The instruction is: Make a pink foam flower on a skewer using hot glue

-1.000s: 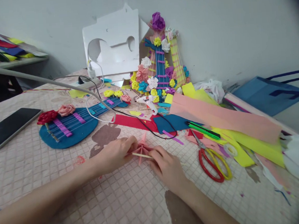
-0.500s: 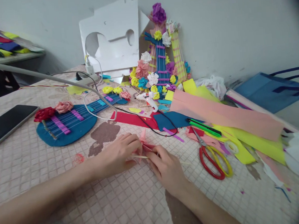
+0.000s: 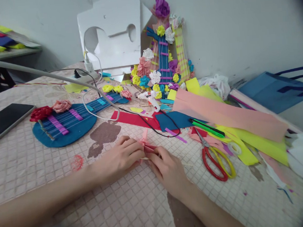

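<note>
A: Place of pink paper piece [image 3: 145,144] now?

B: Centre of frame, low over the bench [image 3: 40,164], between both hands. Left hand [image 3: 118,159]: fingers closed in a pinch on its left side. Right hand [image 3: 169,170]: fingers closed on its right side. Thin wood stick [image 3: 145,158] just under, btw the two hands. Cannot tell which hand grips it.

A: And how to do this well?

B: Prob. best w/ small moves of fingertips only, wrists resting on bench. Pinch firm, but no crushing of the folds. Better to line stick w/ middle of the piece.

A: Room around?

B: Tight at the top. Black cable [image 3: 152,127] just behind the piece, so careful not to hook it. Scissors [image 3: 215,162] near, right of centre. Blue felt guitar [image 3: 65,122] at left, well apart. Open bench only in lower part of frame, toward the body. Near edge of bench at bottom left, under the left forearm.
</note>
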Motion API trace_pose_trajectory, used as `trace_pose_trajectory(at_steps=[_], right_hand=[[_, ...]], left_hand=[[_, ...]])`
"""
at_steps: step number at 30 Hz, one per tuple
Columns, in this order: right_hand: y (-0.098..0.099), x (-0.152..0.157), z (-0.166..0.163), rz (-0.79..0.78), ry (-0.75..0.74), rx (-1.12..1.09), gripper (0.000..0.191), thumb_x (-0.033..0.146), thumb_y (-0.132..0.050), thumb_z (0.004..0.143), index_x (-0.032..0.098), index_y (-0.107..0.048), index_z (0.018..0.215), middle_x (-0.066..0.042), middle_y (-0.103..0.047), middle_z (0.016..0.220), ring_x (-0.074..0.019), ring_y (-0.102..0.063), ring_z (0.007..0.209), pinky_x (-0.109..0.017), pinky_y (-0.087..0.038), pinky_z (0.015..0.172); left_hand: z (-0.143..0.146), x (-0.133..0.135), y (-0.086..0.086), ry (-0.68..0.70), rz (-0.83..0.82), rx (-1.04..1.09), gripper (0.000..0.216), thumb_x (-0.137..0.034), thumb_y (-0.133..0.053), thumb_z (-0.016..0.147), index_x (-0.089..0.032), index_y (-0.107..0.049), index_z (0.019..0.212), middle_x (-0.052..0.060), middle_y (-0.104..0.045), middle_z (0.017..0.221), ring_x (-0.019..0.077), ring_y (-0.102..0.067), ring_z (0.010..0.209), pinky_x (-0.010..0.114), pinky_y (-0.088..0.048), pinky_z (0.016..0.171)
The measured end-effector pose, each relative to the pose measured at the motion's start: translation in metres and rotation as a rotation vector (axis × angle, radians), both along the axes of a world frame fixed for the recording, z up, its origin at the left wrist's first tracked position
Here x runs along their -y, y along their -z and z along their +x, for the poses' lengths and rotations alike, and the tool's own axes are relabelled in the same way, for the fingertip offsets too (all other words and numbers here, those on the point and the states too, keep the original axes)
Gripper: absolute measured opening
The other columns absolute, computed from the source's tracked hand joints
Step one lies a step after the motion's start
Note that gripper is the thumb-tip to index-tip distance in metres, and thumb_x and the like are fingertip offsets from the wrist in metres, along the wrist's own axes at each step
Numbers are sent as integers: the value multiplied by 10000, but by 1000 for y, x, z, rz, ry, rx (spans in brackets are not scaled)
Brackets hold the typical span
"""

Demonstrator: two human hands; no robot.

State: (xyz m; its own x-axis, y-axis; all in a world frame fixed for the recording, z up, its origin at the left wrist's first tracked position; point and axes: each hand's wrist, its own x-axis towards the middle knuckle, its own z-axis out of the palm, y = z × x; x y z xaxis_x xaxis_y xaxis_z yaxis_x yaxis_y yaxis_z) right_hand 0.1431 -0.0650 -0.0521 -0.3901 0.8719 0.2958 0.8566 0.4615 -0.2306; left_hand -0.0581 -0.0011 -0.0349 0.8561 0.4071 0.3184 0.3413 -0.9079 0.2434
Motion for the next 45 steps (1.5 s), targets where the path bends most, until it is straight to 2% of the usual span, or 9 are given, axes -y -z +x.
trace_pose_trajectory(at_steps=[5,17,22,27,32,35,41,45], right_hand=[[2,0,0,28,-10,-15,253,248,-420,942,212,-585,1130,-70,-573,997,-181,-593,871,-270,-497,659],[0,0,0,28,-21,-24,273,226,-388,948,200,-578,1142,-83,-571,1012,-184,-597,895,-276,-514,671],[-1,0,0,28,-24,-23,269,220,-391,946,193,-583,1133,-83,-571,1030,-185,-599,914,-285,-523,682],[0,0,-1,30,-17,-12,270,209,-394,943,192,-578,1140,-88,-574,1021,-187,-591,921,-292,-526,708],[3,-1,-1,31,-26,9,211,160,-414,915,175,-574,1052,-77,-584,966,-189,-589,873,-303,-520,694],[3,-1,-3,57,-29,33,225,145,-421,904,183,-548,1086,-78,-581,1004,-188,-589,877,-297,-513,686],[0,1,-9,119,6,115,232,255,-457,912,209,-516,1131,-70,-583,994,-183,-596,791,-277,-477,564],[-1,-1,-11,119,20,133,206,265,-470,905,216,-518,1099,-61,-582,982,-180,-593,764,-278,-464,551]], left_hand=[[-3,4,-2,-4,102,-16,185,-189,-376,978,-185,-555,1022,37,-600,978,200,-494,966,399,-309,888],[-3,7,-7,39,184,-24,294,-176,-290,1003,-167,-564,896,28,-597,902,156,-505,885,397,-304,910],[-2,8,-10,34,152,-16,287,-163,-303,998,-159,-564,880,25,-599,913,154,-504,880,395,-295,906],[-2,7,-7,32,124,-18,297,-160,-295,998,-154,-567,878,32,-601,941,166,-504,912,409,-287,912],[-2,6,-5,16,87,5,273,-169,-335,988,-153,-560,835,29,-600,925,166,-500,899,402,-288,902],[-1,6,-4,4,61,50,234,-165,-366,974,-166,-565,850,25,-610,907,167,-501,906,390,-289,899],[0,6,-3,-21,11,98,153,-160,-412,945,-178,-559,903,20,-624,914,169,-517,915,387,-293,908],[0,6,-3,-49,-14,86,133,-154,-424,928,-189,-550,905,24,-624,942,174,-517,927,394,-287,921]])
